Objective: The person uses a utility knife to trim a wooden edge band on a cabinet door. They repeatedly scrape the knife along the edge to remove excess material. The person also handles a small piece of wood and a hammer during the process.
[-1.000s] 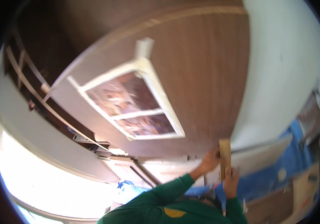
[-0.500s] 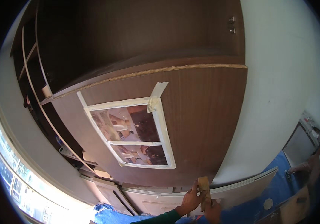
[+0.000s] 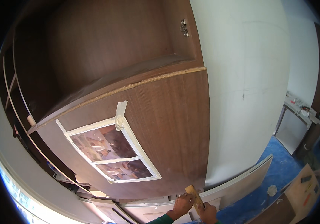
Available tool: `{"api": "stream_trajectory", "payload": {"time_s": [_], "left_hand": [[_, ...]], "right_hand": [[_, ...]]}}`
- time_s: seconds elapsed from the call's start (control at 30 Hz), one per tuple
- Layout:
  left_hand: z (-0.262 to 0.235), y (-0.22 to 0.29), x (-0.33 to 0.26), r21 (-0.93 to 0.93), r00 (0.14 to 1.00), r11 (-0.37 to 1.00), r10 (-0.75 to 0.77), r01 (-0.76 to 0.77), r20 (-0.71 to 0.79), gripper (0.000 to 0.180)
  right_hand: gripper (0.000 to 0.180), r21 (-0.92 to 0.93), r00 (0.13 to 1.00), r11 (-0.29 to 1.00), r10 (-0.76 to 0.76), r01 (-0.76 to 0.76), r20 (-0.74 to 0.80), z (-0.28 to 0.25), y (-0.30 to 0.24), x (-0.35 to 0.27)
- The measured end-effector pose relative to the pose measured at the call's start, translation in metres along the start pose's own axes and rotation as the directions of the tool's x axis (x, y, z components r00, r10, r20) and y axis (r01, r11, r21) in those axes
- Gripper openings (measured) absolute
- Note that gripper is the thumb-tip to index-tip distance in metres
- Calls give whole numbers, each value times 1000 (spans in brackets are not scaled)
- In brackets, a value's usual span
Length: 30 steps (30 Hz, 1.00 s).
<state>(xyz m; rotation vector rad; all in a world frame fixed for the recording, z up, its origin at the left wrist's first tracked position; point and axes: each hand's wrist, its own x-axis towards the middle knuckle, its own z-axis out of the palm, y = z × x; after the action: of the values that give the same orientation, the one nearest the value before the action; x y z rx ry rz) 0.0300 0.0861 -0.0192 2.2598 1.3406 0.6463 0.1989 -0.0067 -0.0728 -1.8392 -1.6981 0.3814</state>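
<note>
A short yellowish-brown piece of wood [image 3: 192, 191] stands tilted near the lower edge, in front of the brown cabinet panel [image 3: 178, 123]. My left hand [image 3: 182, 205] has its fingers closed on the left side of the wood. On its lower right side my right hand [image 3: 207, 213] grips it too. My hands hide much of its lower part. Two printed pictures [image 3: 104, 143], framed with pale masking tape, are stuck on the panel up and left of my hands.
Long pale boards [image 3: 238, 188] lean along the base of the cabinet and wall. Blue sheeting [image 3: 279, 149] covers the floor. At lower right, small tools lie on a light board [image 3: 305, 192]. Above the panel is an open cabinet compartment [image 3: 104, 41] with a rough front edge.
The view has swung to the right, so more wall and floor show there. The wood now leans more to the left, with both hands still on it.
</note>
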Motion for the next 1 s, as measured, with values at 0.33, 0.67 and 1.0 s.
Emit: {"api": "stream_trajectory", "payload": {"time_s": [0.33, 0.67, 1.0], "left_hand": [[29, -50, 14, -623, 742, 413, -260, 664, 618, 45], [1, -1, 15, -377, 819, 741, -410, 555, 401, 73], [-105, 25, 39, -530, 779, 632, -199, 565, 594, 82]], "right_hand": [[29, -223, 996, 973, -41, 59, 84, -25, 2, -17], [32, -13, 966, 994, 109, -109, 236, -25, 74, -19], [41, 31, 888, 887, -459, 460, -37, -104, 23, 17]]}}
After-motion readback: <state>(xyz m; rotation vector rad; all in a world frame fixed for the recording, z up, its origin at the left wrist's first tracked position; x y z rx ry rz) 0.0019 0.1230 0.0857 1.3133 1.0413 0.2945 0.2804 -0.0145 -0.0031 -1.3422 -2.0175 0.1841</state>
